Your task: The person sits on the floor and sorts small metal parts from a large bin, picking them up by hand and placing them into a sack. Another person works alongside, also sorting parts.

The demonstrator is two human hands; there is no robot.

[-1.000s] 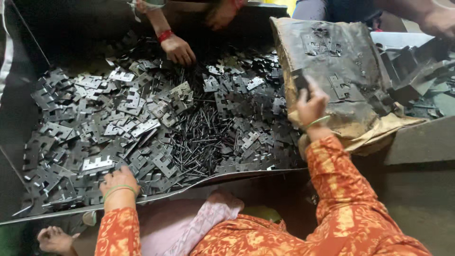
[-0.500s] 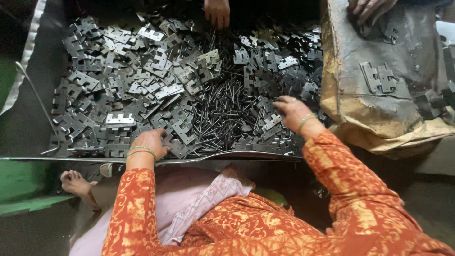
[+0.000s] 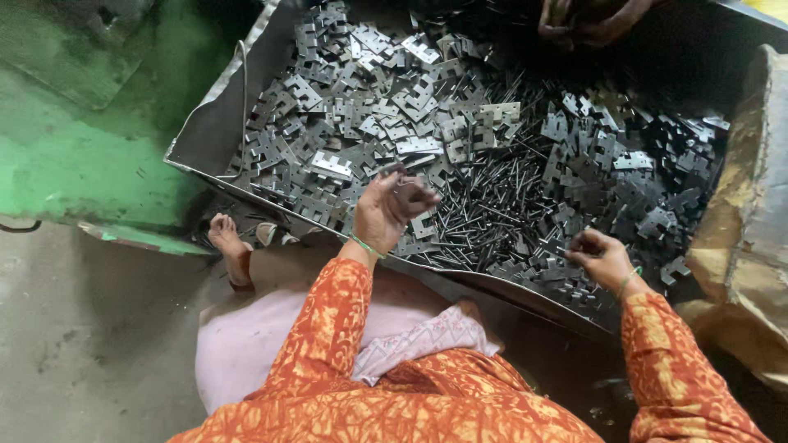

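Small dark hinge plate [image 3: 413, 194] pinched in the left hand [image 3: 386, 209], lifted just above the near edge of the heap of hinge plates [image 3: 386, 115]. Right hand [image 3: 602, 258] lowered onto the thin metal pins [image 3: 501, 205], fingers curled around a few at the heap's near right. Everything lying in a shallow metal tray [image 3: 215, 131]. Another person's hands [image 3: 587, 20] at the far side. Worn sack [image 3: 751, 238] at right, green floor [image 3: 74, 156] at left.

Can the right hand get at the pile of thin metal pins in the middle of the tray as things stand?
Probably yes. The right hand already rests at the near edge of the pins, with only loose metal plates lying around it. Nothing stands between them; the left hand is off to the side.
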